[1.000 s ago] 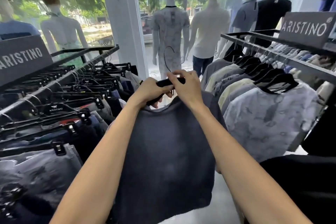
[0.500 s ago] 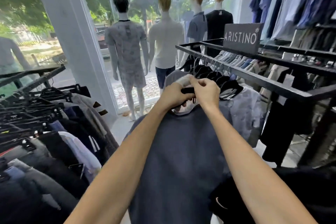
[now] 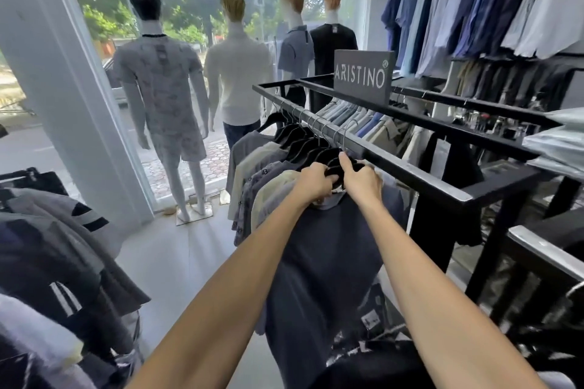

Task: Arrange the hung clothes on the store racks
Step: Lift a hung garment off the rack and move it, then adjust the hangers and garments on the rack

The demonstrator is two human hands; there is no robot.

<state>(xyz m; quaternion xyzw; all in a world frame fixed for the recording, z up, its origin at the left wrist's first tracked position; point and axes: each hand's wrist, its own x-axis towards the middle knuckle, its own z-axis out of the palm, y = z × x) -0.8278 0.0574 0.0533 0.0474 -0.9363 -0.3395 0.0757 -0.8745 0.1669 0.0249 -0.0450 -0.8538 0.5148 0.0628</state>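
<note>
A dark navy shirt [image 3: 325,262] hangs from a black hanger [image 3: 339,169] that both my hands grip at the collar. My left hand [image 3: 314,183] holds the hanger's left side and my right hand [image 3: 361,180] holds its right side. The hanger sits just under the black rail of the right rack [image 3: 395,164], beside a row of shirts on black hangers [image 3: 268,167]. Whether the hook is over the rail is hidden by my hands.
A grey ARISTINO sign [image 3: 361,77] stands on the rack top. Several mannequins [image 3: 161,88] face the shop window. A white pillar [image 3: 63,82] rises at left. Another rack of dark clothes [image 3: 53,262] fills the lower left. Shirts hang on the right wall [image 3: 489,3].
My view has swung right from the left rack to the right rack. Both hands have carried the navy shirt up to the right rack's rail, next to the hung shirts.
</note>
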